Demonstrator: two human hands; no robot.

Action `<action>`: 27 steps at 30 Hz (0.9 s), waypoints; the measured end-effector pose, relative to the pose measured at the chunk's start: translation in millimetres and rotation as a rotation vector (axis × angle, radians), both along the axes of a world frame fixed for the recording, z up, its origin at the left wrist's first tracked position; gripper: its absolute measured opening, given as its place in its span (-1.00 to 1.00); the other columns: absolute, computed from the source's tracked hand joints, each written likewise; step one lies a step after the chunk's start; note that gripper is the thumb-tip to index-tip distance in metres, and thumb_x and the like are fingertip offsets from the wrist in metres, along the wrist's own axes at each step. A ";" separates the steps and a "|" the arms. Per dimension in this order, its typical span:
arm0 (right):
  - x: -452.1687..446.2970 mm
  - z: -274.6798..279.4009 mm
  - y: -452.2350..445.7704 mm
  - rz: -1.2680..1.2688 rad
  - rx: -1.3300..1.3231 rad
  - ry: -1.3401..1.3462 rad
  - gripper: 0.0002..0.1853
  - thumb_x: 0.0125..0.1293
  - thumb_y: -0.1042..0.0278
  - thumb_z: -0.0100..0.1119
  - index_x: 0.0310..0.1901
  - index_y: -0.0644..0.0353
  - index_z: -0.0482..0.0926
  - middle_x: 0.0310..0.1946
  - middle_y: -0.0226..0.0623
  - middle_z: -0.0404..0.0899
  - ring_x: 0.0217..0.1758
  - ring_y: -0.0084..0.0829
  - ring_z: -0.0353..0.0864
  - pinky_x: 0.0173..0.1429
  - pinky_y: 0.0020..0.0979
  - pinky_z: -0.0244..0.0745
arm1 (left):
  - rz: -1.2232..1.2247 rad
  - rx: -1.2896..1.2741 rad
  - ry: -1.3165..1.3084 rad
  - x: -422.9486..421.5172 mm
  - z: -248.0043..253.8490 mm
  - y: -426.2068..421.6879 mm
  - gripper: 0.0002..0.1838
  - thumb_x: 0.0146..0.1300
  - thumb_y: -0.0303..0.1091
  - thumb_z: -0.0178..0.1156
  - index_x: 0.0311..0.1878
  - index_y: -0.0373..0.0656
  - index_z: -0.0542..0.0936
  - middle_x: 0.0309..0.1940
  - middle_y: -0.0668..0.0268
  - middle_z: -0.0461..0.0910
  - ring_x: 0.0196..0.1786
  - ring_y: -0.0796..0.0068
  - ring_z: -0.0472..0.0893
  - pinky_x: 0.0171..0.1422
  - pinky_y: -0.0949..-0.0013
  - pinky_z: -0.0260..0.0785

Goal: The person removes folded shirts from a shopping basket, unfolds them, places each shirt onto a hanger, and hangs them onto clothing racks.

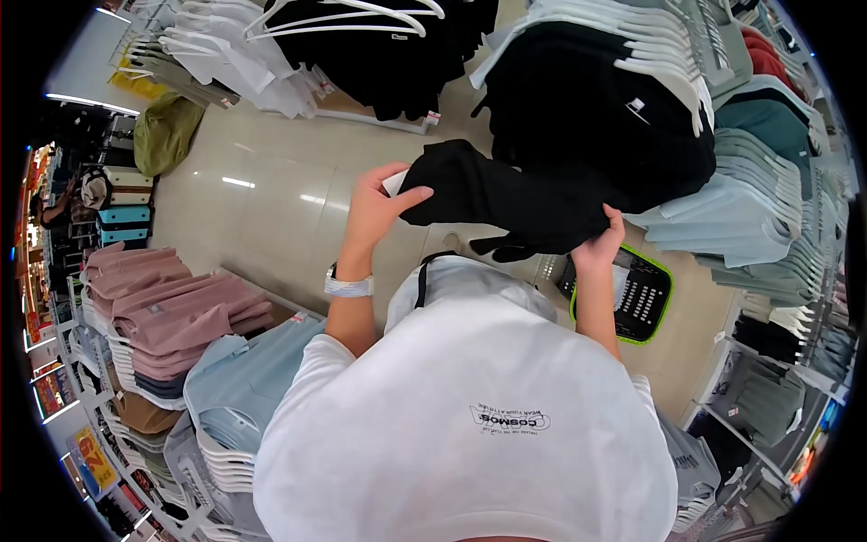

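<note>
A black garment is stretched sideways in front of my body, bunched so that its exact cut cannot be made out. My left hand grips its left end with the thumb on top, and a small white tag or label shows by the fingers. At the other end, my right hand pinches the cloth, its fingers partly hidden. Just beyond the garment hang black shirts on white hangers; the held cloth overlaps them in view.
A black shopping basket with a green rim stands on the floor to the right. Racks hold pink shirts and a light blue shirt at left, and pale blue shirts at right. Tiled floor shows at left.
</note>
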State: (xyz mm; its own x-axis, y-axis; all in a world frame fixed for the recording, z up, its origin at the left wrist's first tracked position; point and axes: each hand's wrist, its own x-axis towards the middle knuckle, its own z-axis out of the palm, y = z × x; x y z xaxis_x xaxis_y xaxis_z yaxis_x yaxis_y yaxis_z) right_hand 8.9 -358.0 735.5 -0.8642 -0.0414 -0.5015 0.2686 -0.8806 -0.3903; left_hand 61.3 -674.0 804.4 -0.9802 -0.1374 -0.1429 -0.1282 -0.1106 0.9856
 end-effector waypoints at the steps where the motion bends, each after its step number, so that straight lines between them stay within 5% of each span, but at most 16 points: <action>1: -3.5 -0.9 -10.1 0.008 0.069 -0.035 -0.55 0.10 0.32 -0.01 0.06 0.27 0.43 0.08 -0.16 0.48 0.15 -0.18 0.44 0.31 -0.16 0.26 | 0.028 0.006 0.017 -3.6 5.4 -6.7 -0.75 -0.07 -0.60 0.37 -0.26 -0.28 0.59 -0.40 0.37 0.60 -0.39 0.65 0.56 -0.31 0.58 0.43; 8: 8.7 -23.0 -52.2 0.245 0.350 -0.167 -0.55 0.00 0.48 0.03 0.03 0.25 0.41 -0.03 -0.24 0.51 0.02 -0.26 0.52 0.15 -0.27 0.43 | 0.009 -0.059 0.259 -10.6 23.1 -42.3 -0.66 -0.19 -0.67 0.39 -0.27 -0.25 0.56 -0.42 0.41 0.56 -0.35 0.66 0.54 -0.23 0.57 0.42; 11: 20.6 -22.4 -68.7 0.385 0.727 -0.098 -0.45 -0.09 0.66 0.03 0.07 0.25 0.36 -0.10 -0.31 0.48 -0.05 -0.34 0.50 0.09 -0.38 0.41 | 0.066 0.344 0.205 -5.9 39.0 -30.9 -0.66 -0.21 -0.70 0.37 -0.30 -0.25 0.55 -0.40 0.37 0.55 -0.33 0.62 0.54 -0.20 0.55 0.41; 14: 24.1 -10.7 -86.1 0.430 1.348 0.619 -0.49 0.02 0.53 0.07 0.10 0.31 0.36 -0.05 -0.24 0.46 0.06 -0.35 0.45 0.17 -0.38 0.32 | 0.008 0.318 0.255 -3.8 52.4 -26.0 -0.67 -0.22 -0.72 0.36 -0.31 -0.25 0.56 -0.39 0.35 0.57 -0.31 0.60 0.56 -0.18 0.53 0.42; 18: 28.0 80.3 -118.7 0.369 0.864 0.791 -0.53 0.15 0.31 0.08 0.08 0.35 0.38 0.01 -0.17 0.44 0.07 -0.37 0.45 0.19 -0.37 0.30 | -0.259 0.196 0.414 -2.7 57.4 -31.4 -0.65 -0.23 -0.73 0.37 -0.28 -0.30 0.58 -0.36 0.26 0.61 -0.27 0.54 0.57 -0.14 0.48 0.42; 20: 31.9 103.8 -125.0 0.600 0.783 1.008 -0.48 0.23 0.08 0.01 0.02 0.43 0.41 -0.09 -0.16 0.51 -0.10 -0.39 0.53 0.02 -0.43 0.39 | -0.304 0.138 0.456 -3.7 65.7 -30.9 -0.65 -0.22 -0.73 0.37 -0.28 -0.31 0.57 -0.36 0.24 0.61 -0.27 0.53 0.57 -0.16 0.49 0.40; 21: 31.0 97.3 -125.2 0.619 0.875 1.046 -0.45 0.24 0.02 0.00 -0.04 0.46 0.44 -0.33 -0.21 0.55 -0.34 -0.44 0.53 -0.23 -0.47 0.40 | -0.271 0.144 0.434 -3.1 70.6 -30.9 -0.66 -0.22 -0.73 0.37 -0.29 -0.31 0.57 -0.36 0.24 0.61 -0.27 0.53 0.56 -0.16 0.50 0.40; 24: 21.1 112.2 -144.5 0.614 0.783 1.139 -0.48 0.26 0.05 -0.02 -0.07 0.48 0.44 -0.49 -0.29 0.51 -0.49 -0.47 0.46 -0.38 -0.48 0.35 | -0.224 0.168 0.442 -5.8 70.8 -41.0 -0.67 -0.21 -0.73 0.37 -0.29 -0.31 0.56 -0.36 0.24 0.60 -0.28 0.55 0.55 -0.17 0.52 0.38; 27: 14.3 115.2 -159.6 0.679 0.784 1.131 -0.67 0.27 0.32 0.01 -0.05 0.43 0.45 -0.50 -0.28 0.50 -0.49 -0.46 0.45 -0.37 -0.47 0.35 | -0.185 0.151 0.406 -7.9 62.9 -51.8 -0.64 -0.23 -0.71 0.39 -0.28 -0.30 0.56 -0.35 0.25 0.60 -0.30 0.54 0.55 -0.19 0.52 0.38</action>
